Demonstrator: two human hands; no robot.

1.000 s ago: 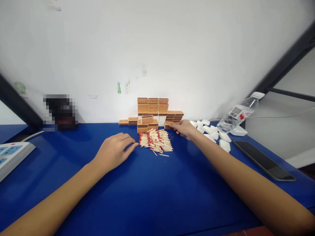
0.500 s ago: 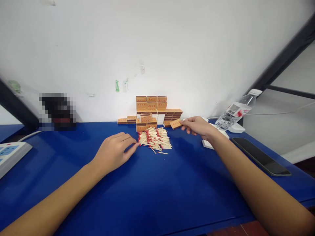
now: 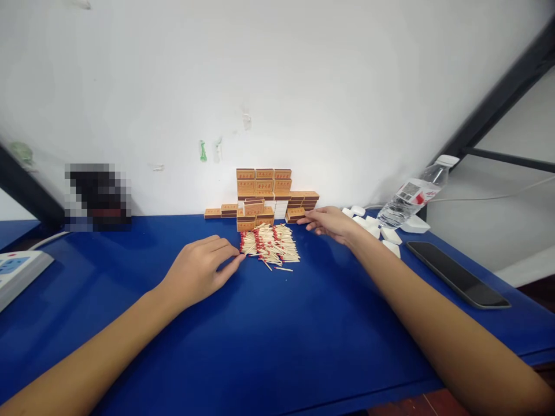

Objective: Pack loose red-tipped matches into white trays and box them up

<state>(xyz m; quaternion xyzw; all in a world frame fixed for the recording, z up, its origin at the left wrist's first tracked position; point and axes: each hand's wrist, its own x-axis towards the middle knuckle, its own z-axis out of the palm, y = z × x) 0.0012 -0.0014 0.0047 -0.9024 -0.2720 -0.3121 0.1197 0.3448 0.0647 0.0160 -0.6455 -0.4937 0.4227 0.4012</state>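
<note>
Orange matchbox (image 3: 295,212) lies flat beside the stack (image 3: 264,186), probably so it won't tip. Your right hand (image 3: 329,223) spreads loosely at it; your left (image 3: 208,267) curls by the matches (image 3: 275,245), maybe pinching one, I can't tell.

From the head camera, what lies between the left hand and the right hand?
In the head view, a heap of matches lies between the left hand and right hand, with blue tabletop showing before the latter.
</note>
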